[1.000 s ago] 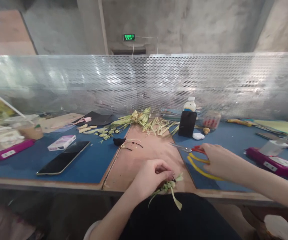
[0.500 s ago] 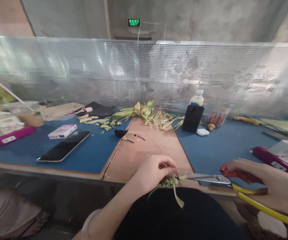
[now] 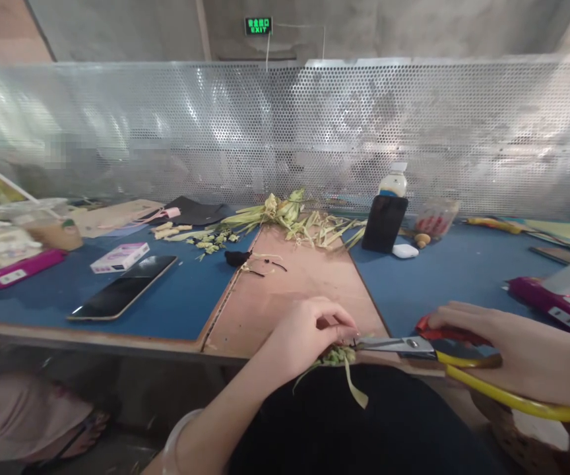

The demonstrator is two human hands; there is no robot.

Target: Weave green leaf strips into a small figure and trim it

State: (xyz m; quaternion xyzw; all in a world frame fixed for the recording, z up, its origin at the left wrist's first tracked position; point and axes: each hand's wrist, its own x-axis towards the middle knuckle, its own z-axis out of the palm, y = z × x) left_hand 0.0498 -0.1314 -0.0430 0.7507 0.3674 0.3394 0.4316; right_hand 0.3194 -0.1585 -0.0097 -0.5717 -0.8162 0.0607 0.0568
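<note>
My left hand [image 3: 317, 326] is closed in a pinch on a small bundle of woven pale green husk strips [image 3: 337, 356] at the table's front edge. One loose strip hangs from it over my dark-clothed lap. In my right hand [image 3: 527, 353] is a pair of scissors [image 3: 411, 344] with red and yellow handles, the fingers through the loops. The blades point left, and their tips are at the bundle, just by my left fingertips. Whether the blades touch a strip or a dark thread there I cannot tell.
Dry husk strips [image 3: 289, 211] lie at the back, beside small green pieces [image 3: 210, 241]. A black bundle of thread [image 3: 238, 258] is mid-table. To the left lie a phone [image 3: 126, 287] and small box [image 3: 120, 258]; to the right, a bottle [image 3: 394, 181] behind a dark upright phone [image 3: 385, 224].
The scissors have moved left with my right hand, bringing their tips up to the bundle and my left fingertips. My left hand keeps its pinch. The whole view has shifted slightly.
</note>
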